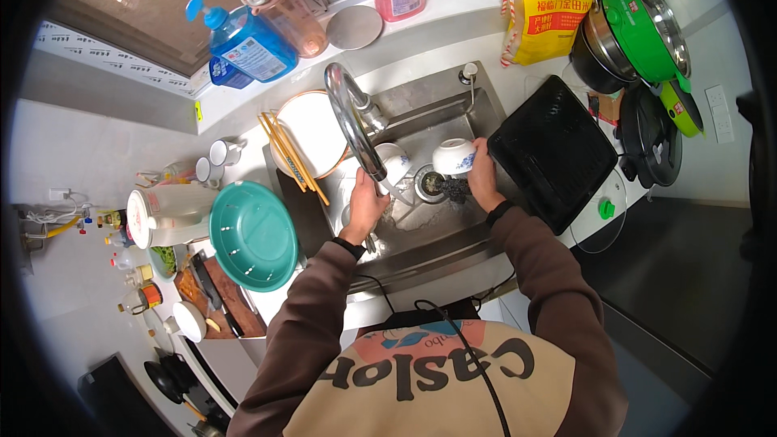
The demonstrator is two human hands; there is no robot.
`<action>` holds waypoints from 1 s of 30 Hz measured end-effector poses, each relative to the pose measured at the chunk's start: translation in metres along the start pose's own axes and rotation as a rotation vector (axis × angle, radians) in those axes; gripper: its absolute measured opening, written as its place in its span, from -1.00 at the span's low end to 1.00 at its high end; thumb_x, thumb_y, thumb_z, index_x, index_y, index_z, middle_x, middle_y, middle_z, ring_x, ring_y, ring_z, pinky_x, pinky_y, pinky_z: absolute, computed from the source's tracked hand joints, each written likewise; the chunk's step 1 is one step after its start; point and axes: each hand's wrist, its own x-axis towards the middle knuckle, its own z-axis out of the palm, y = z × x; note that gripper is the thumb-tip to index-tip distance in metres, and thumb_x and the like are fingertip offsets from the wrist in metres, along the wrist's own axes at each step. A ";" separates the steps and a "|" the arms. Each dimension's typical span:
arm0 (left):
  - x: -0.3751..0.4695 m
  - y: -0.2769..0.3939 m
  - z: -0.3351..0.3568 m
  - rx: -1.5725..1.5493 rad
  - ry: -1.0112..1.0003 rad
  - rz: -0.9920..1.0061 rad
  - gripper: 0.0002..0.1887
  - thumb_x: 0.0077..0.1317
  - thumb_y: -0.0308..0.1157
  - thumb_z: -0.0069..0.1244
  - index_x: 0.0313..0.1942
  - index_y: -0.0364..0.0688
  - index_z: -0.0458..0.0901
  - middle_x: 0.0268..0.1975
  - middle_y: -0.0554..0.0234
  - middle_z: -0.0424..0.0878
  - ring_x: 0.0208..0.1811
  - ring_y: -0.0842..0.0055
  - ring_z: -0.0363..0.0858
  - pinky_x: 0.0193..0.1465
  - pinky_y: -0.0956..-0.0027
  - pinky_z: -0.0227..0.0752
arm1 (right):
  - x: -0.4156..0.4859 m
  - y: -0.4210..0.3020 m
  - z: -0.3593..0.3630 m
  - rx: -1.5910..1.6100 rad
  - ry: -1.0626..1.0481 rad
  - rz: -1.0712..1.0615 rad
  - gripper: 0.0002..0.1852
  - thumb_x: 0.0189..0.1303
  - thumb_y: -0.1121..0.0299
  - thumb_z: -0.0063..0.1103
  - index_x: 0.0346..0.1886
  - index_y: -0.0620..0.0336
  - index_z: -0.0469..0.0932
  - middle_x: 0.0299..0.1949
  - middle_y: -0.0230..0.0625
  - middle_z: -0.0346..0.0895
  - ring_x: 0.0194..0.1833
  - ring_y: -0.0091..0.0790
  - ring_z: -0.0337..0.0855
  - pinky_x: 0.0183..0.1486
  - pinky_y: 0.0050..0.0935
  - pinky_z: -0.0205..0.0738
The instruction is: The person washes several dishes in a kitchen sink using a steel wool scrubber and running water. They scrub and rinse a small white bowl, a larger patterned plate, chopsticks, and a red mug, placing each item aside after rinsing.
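Water runs from the chrome faucet (pixel 358 127) into the stainless steel sink (pixel 425 243). At the sink's left side, my left hand (pixel 365 206) is beside the spout, its fingers at a white bowl with blue decoration (pixel 394 161) that the faucet partly hides. My right hand (pixel 484 179) holds a second white bowl with a blue pattern (pixel 454 156), tilted bottom up, by its right side. A dark mesh scrubber (pixel 456 189) is just under that bowl, by the right hand's fingers, next to the drain strainer (pixel 430 185). Whether the hand touches the scrubber is unclear.
Left of the sink are a white plate (pixel 309 133), wooden chopsticks (pixel 291 155), a green basin (pixel 254 237) and a cutting board (pixel 224 291) with a knife (pixel 209 285). A black tray (pixel 553 155) and a glass lid (pixel 613 224) lie at right. Soap bottles (pixel 255 42) line the sill.
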 end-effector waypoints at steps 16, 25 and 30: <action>-0.032 -0.051 0.029 0.052 -0.543 -0.483 -0.49 0.03 -0.40 0.23 0.02 -0.40 0.61 -0.10 -0.13 0.73 -0.20 0.15 0.78 -0.26 0.19 0.72 | 0.007 0.017 -0.013 -0.397 -0.184 -0.271 -0.67 0.13 0.67 0.09 -0.02 0.23 0.37 -0.20 0.08 0.59 -0.06 0.22 0.59 -0.04 -0.06 0.48; -0.052 -0.102 0.102 0.249 -0.401 -0.050 -0.68 0.05 -0.53 0.03 -0.13 -0.29 0.72 -0.19 -0.23 0.70 -0.14 -0.08 0.67 -0.01 -0.01 0.54 | 0.022 0.060 0.007 -0.549 -0.165 0.037 -0.73 0.23 0.56 0.10 -0.01 0.46 0.48 -0.13 0.19 0.62 -0.11 0.15 0.70 -0.12 -0.07 0.64; -0.054 -0.120 0.121 0.310 -0.501 -0.120 -0.82 0.08 -0.49 0.02 -0.31 -0.27 0.70 -0.26 -0.19 0.71 -0.15 -0.06 0.67 -0.03 -0.04 0.53 | 0.022 0.057 0.017 -0.152 -0.194 0.442 -0.78 0.32 0.51 0.10 -0.11 0.57 0.52 -0.22 0.21 0.66 -0.42 0.10 0.76 -0.52 -0.17 0.71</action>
